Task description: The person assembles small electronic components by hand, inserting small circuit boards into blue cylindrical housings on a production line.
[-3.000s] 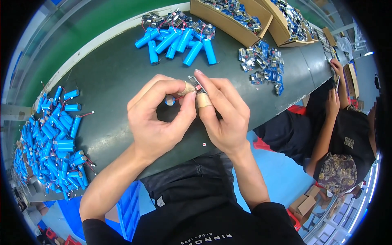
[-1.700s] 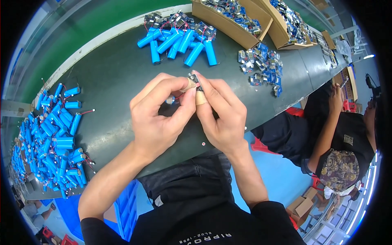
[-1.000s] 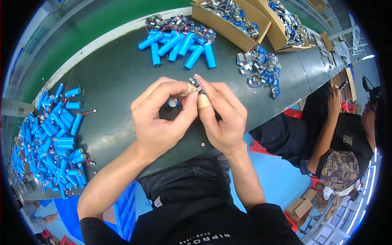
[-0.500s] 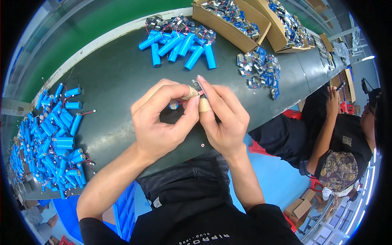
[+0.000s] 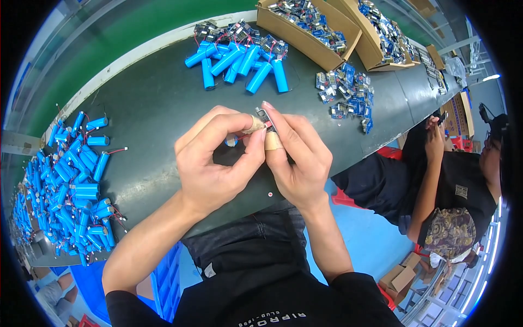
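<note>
Both hands meet near the middle of the frame, over the dark worktop [image 5: 147, 109]. The little board [image 5: 261, 115] is at the fingertips, between them. It is tilted: its long way runs from upper left down to lower right.

The right hand [image 5: 299, 155] has the board pinched. Its pointing finger lies along the board's right side, and its taped thumb is by the low end. The left hand [image 5: 210, 152] comes in from the left, across the long way. Its pointing finger and thumb are almost closed together, and they seem to pinch the red wire [image 5: 241, 138]; the very tip is hidden. Both hands are right at the board, so neither is nearer.

A blue battery [image 5: 231, 140] peeks out below the left pointing finger. Only its round end shows, so I can't tell which way it points.

A big heap of batteries [image 5: 86, 191] is at the left of the frame. A bunch of batteries with boards [image 5: 227, 58] is at the top, and loose boards [image 5: 348, 90] are at the upper right, just below a cardboard box [image 5: 299, 44].
</note>
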Demonstrator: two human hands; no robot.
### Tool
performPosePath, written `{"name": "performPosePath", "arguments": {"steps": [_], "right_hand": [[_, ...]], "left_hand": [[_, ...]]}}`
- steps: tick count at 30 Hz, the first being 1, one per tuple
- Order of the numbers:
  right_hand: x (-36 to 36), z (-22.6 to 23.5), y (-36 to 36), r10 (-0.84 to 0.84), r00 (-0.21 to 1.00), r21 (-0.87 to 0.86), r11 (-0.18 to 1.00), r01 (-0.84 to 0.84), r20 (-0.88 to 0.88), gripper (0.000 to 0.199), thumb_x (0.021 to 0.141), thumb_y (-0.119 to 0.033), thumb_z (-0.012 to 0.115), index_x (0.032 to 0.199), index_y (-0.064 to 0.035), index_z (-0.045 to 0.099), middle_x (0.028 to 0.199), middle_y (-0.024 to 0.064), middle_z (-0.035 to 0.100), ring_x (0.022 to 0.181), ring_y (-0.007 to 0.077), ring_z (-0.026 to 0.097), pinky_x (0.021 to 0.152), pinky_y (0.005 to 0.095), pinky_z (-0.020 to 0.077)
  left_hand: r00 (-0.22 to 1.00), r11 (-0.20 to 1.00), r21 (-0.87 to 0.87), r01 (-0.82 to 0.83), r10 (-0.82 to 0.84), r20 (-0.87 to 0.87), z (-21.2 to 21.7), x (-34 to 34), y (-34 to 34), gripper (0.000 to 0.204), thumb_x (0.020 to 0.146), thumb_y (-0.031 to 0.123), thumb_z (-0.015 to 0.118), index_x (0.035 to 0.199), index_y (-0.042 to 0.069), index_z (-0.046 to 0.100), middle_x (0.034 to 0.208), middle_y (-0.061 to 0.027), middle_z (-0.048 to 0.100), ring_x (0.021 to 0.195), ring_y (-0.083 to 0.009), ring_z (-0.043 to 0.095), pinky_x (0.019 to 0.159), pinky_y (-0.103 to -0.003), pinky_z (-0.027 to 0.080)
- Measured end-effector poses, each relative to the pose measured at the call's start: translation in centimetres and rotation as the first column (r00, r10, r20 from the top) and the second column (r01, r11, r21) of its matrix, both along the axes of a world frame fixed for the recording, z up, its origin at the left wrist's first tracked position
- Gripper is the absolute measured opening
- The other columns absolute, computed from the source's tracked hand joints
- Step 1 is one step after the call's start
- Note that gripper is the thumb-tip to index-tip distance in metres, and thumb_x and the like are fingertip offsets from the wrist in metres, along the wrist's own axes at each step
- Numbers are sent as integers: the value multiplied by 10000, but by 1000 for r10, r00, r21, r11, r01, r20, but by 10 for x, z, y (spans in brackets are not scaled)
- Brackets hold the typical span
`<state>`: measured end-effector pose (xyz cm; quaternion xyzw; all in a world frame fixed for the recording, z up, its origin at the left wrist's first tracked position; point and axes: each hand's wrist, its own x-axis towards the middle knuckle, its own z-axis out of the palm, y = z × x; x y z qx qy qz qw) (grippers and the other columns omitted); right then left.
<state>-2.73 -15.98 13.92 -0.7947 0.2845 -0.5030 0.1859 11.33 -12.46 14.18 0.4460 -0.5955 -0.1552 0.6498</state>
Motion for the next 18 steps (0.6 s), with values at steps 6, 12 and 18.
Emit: {"name": "performPosePath", "arguments": {"steps": [6,12,18], "right_hand": [[1,0,0,-1,1000,5,1000,1,1,358,791,22,681,1147,48,657,895,125,646,740,245,633,651,337,518],[1,0,0,5,1000,9,1000,-5,0,349,793,21,679,1141,49,657,898,127,645,744,248,634,656,339,518],[1,2,2,3,1000,10,1000,-3,-6,343,793,22,678,1134,50,657,900,130,643,745,252,635,658,341,518]], "left_hand": [[1000,1000,0,0,0,1,0,1,-1,159,743,-67,727,866,-6,646,768,-72,648,619,-109,596,524,-226,434],[1000,1000,-9,-2,2,2,-1,2,0,165,740,-71,725,870,-7,646,768,-72,647,619,-111,598,524,-226,435],[1000,1000,10,0,0,-5,0,2,2,169,736,-71,722,872,-8,645,765,-72,647,621,-109,598,526,-226,435]]}}
